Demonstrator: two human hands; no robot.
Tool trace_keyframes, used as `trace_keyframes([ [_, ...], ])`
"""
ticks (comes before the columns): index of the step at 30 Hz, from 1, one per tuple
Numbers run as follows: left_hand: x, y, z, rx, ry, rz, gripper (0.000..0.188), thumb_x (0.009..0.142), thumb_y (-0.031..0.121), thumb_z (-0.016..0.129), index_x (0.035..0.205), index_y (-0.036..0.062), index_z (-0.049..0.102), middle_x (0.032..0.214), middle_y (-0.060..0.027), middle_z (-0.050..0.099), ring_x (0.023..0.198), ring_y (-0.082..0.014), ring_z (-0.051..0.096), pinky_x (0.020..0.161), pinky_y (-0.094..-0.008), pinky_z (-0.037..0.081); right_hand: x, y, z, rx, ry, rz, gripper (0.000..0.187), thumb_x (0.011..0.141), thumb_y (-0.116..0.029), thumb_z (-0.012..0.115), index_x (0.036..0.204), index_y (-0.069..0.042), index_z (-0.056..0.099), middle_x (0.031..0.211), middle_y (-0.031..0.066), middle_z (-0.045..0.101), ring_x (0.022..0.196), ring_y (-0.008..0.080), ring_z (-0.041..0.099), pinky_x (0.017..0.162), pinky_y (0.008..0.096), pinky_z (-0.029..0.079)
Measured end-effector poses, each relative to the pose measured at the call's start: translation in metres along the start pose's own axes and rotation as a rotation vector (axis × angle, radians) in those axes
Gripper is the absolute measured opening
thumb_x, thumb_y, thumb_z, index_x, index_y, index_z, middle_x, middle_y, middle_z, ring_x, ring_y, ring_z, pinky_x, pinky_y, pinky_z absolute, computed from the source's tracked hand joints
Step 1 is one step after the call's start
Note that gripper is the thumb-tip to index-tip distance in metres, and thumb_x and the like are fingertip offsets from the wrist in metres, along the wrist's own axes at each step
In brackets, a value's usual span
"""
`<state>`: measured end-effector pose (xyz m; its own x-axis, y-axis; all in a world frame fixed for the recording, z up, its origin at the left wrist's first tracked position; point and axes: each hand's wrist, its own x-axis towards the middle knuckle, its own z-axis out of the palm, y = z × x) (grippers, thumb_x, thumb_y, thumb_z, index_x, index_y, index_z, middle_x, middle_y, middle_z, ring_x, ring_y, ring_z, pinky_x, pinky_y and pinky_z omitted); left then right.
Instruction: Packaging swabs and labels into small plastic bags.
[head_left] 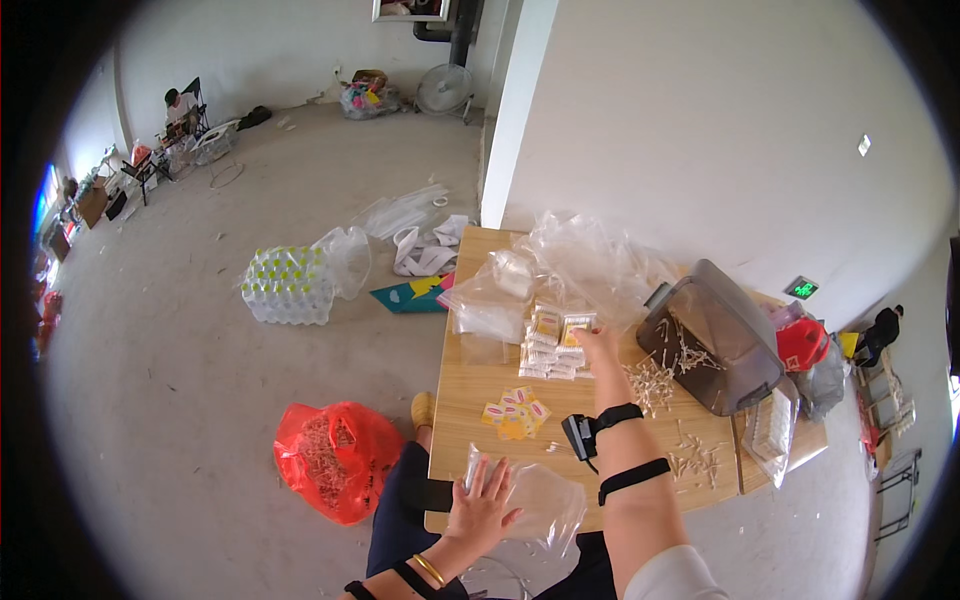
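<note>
**Packets and bag on the counter**

Stack of small filled packets (553, 352): clear sleeves, white and yellow contents, piled unevenly mid-counter. Right hand (598, 345) reaches its far right edge, fingertips on a yellow-topped packet (577, 325). Clear plastic bag (540, 497): crumpled, flat at the near counter edge, left hand (483, 505) spread open on it.

My right hand (597, 345) is bare; on its wrist I wear a black band carrying a small black boxy device, and further up the forearm a second, plain black strap; a pale sleeve covers my upper arm; my left hand (482, 508) is bare too, its wrist ringed by a thin gold bangle beside a black strap; dark trousers cover my legs.
</note>
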<state>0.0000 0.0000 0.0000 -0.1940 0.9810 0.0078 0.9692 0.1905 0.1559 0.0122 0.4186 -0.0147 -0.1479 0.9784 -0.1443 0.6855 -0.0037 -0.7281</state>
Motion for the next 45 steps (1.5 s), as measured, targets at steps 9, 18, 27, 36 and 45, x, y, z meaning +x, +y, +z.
trace_keyframes([
  [9,0.001,-0.005,-0.003,0.063,0.012,0.011,0.075,0.094,0.057,0.051,0.148,0.0048,0.042,0.160,-0.0070,0.029,0.149,-0.0342,0.020,0.104,-0.0567,0.037,-0.069,-0.015,-0.072,0.331,0.138,-0.097,0.041,0.071,-0.018,0.083,0.097,0.002,0.058,0.092,0.0110,0.065,0.081,0.0184,0.063,0.068,0.0329,0.051],
  [18,-0.004,-0.004,-0.003,0.099,-0.013,-0.025,0.074,0.096,0.055,0.050,0.151,0.0061,0.037,0.161,-0.0066,0.026,0.151,-0.0325,0.018,0.105,-0.0543,0.038,-0.241,0.144,-0.151,0.023,-0.004,-0.120,0.050,0.076,-0.010,0.074,0.119,-0.001,0.051,0.096,0.0151,0.065,0.088,0.0309,0.064,0.078,0.0406,0.051],
  [27,0.000,-0.001,-0.003,0.071,-0.065,-0.022,0.074,0.097,0.053,0.049,0.152,0.0062,0.035,0.163,-0.0058,0.021,0.151,-0.0336,0.014,0.107,-0.0579,0.038,-0.294,0.201,-0.136,-0.012,0.067,-0.134,0.049,0.080,-0.022,0.077,0.116,0.001,0.054,0.110,0.0229,0.063,0.103,0.0413,0.061,0.086,0.0436,0.051],
  [36,0.000,0.002,-0.010,0.087,-0.036,-0.008,0.074,0.097,0.052,0.050,0.153,0.0081,0.033,0.161,-0.0065,0.024,0.150,-0.0347,0.018,0.106,-0.0577,0.039,-0.316,0.177,-0.109,0.339,-0.555,0.053,0.051,0.085,-0.025,0.079,0.121,0.006,0.060,0.108,0.0136,0.068,0.099,0.0202,0.064,0.085,0.0327,0.051],
  [45,0.002,-0.001,-0.004,0.084,-0.018,0.016,0.079,0.097,0.053,0.049,0.156,0.0067,0.025,0.161,-0.0089,0.029,0.150,-0.0357,0.020,0.105,-0.0539,0.041,-0.289,0.159,-0.003,-0.002,-0.616,-0.290,0.034,0.079,-0.022,0.077,0.106,-0.002,0.072,0.092,0.0136,0.071,0.082,0.0241,0.066,0.073,0.0398,0.053],
])
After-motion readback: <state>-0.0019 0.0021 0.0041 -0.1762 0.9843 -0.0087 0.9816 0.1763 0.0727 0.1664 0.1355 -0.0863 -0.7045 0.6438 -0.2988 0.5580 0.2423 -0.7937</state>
